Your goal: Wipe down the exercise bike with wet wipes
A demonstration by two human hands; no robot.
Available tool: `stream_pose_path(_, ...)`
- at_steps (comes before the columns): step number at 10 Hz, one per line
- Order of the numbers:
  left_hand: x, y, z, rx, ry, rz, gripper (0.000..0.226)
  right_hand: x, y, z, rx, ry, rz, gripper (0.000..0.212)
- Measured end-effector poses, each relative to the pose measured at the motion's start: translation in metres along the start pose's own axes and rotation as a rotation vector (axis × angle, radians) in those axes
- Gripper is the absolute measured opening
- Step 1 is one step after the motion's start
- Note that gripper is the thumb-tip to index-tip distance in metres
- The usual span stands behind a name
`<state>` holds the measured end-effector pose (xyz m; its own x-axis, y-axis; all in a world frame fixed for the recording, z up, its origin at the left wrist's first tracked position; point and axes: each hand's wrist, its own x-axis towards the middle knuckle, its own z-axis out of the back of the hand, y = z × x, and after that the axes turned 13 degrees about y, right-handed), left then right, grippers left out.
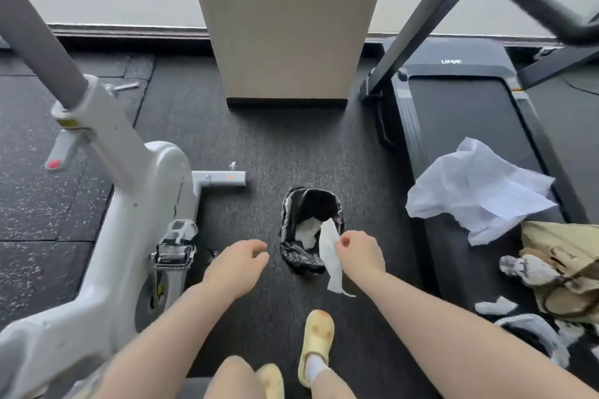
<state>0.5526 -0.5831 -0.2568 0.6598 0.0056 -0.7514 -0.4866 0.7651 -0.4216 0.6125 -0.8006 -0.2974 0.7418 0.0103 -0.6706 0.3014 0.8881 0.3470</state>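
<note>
The white exercise bike stands at the left, its pedal facing me. My right hand pinches a white wet wipe that hangs down beside a small bin lined with a black bag. Another crumpled white wipe lies inside the bin. My left hand hovers just left of the bin with fingers loosely curled, holding nothing.
A beige pillar rises ahead. A black treadmill lies at the right with white cloth and a tan bag on it. The floor is dark rubber matting. My yellow slippers are at the bottom.
</note>
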Motion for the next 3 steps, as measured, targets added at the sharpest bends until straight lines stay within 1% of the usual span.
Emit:
stream_pose_path(1, 0.034, -0.017, 0.024, 0.05, -0.033, 0.005, 0.037, 0.05, 0.01, 0.005, 0.079, 0.017, -0.037, 0.029)
stream_pose_path(3, 0.076, -0.031, 0.06, 0.048, -0.085, -0.01, 0.036, 0.115, 0.023, 0.003, 0.214, 0.063, -0.058, 0.018)
